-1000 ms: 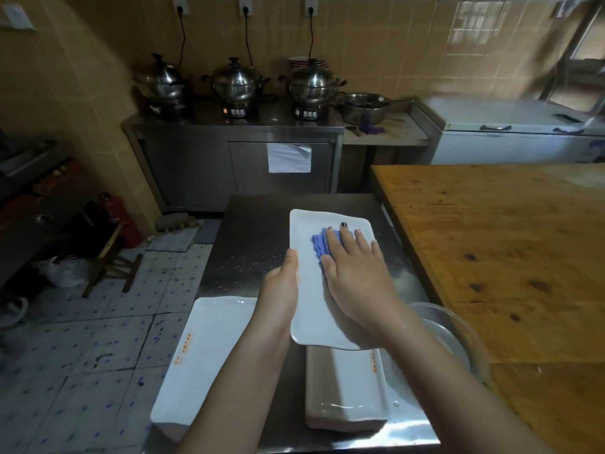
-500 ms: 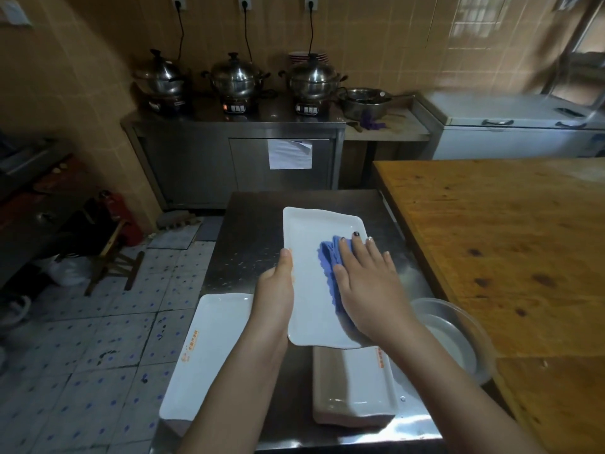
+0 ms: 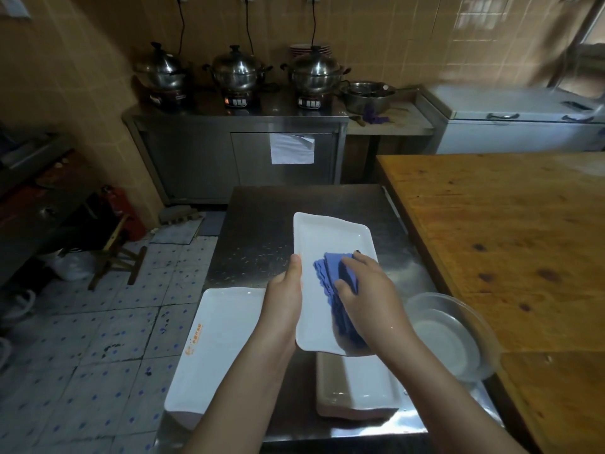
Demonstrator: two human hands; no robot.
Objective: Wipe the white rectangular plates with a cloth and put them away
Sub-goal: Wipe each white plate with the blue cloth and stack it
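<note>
A white plate is held above the steel tabletop by the left grip. Its thumb is laid along the plate's left rim, and the fingers beneath are hidden. A folded blue cloth is clasped in the right grip and pressed onto the plate's right half, toward its near end. Just left of this plate a second white plate is laid flat, and a stack of plates is seen beneath the plate's near end. A clear bowl is set to the plate's right.

The step in hand is judged to be the wiping of the plate's upper face. It is best done in long strokes drawn from the far end to the near end, with the cloth spread flat so that the raised rim and corners are reached. The far half, not covered by the cloth, should be passed over as well. The plate should be braced firmly from the left, since a damp glaze may slip and the cloth's pressure is applied near the unsupported right edge. The underside should also be wiped before the plate is put away.
</note>
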